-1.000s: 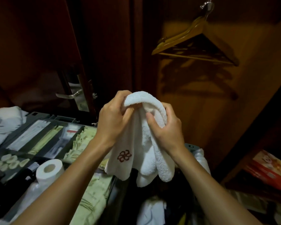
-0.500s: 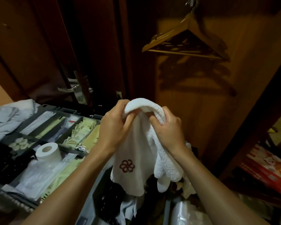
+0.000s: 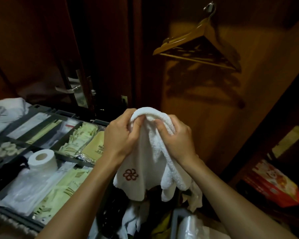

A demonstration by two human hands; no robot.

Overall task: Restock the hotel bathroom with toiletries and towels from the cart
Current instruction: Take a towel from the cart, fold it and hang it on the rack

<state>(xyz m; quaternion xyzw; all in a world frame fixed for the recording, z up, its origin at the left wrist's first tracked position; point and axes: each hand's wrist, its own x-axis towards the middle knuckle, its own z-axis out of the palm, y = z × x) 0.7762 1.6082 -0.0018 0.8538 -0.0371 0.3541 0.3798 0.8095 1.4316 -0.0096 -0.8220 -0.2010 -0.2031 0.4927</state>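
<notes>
While both hands grip its top fold, the towel (image 3: 150, 152) hangs mid-view, just R of the tray (image 3: 62, 112) and over a cloth heap (image 3: 133, 216). L hand (image 3: 118, 135) has fingers curled over the fold w/ the thumb pinching in front. R hand (image 3: 177, 135) does the same from the other side. The thumbs are near each other, not touching. Towel's L edge is just beside the tray's R rim; can't tell if they touch. The lower hem hangs over the heap, contact unclear. Behind the towel there's free space up to the wall (image 3: 205, 118). A hanger (image 3: 197, 42) hangs high on the R, well apart from the hands. A door w/ a metal handle (image 3: 67, 89) stands behind the tray. A red box (image 3: 273, 183) lies low at far R, well apart. Towel is white terry: thick looped pile on the rolled side, a flatter panel w/ a brown flower logo (image 3: 130, 174) near the lower L corner. Tray is grey plastic, split by straight dividers into long compartments holding pale green sachets (image 3: 81, 137), round white pads (image 3: 5, 149) and clear bags (image 3: 29, 185). A roll (image 3: 41, 159) of white paper stands on end in the front part, cardboard core showing. Folded pale linen (image 3: 5, 111) lies at the tray's far L. Wall and hanger are warm brown wood.
</notes>
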